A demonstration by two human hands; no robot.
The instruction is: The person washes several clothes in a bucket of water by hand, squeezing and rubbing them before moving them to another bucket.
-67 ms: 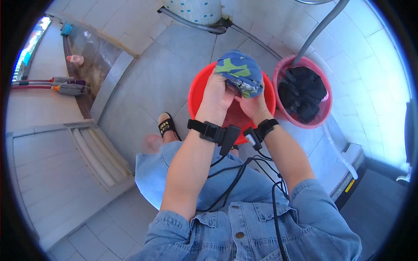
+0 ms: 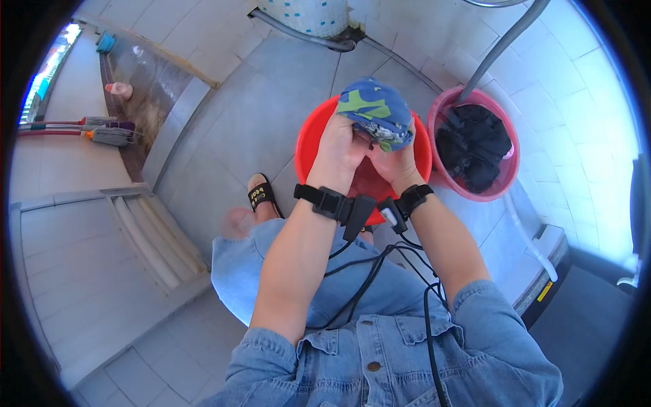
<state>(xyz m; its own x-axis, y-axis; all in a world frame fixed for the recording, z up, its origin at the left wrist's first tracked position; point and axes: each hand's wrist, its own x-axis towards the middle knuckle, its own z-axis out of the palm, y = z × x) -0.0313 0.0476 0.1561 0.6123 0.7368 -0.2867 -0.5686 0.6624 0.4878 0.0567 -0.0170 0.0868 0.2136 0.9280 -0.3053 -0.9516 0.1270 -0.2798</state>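
Note:
Bunched into a rounded bundle, a blue cloth with green patches (image 2: 374, 107) is held up over a red basin (image 2: 309, 139). My left hand (image 2: 340, 147) grips it from the left, and my right hand (image 2: 395, 163) from the right. Both sets of fingers curl under and round the fabric, partly hidden by it. The two hands almost meet below the cloth. Part of the basin's inside shows beneath my wrists. Whether the fabric is a cap or a bunched garment cannot be told.
Right of the basin stands a pink tub (image 2: 513, 171) holding dark wet-looking clothes (image 2: 472, 146), with a grey hose (image 2: 498, 54) reaching down to it. Black cables (image 2: 369, 271) hang from my wrist straps. Brushes (image 2: 112, 136) and a pink bottle (image 2: 120, 91) are at the far left.

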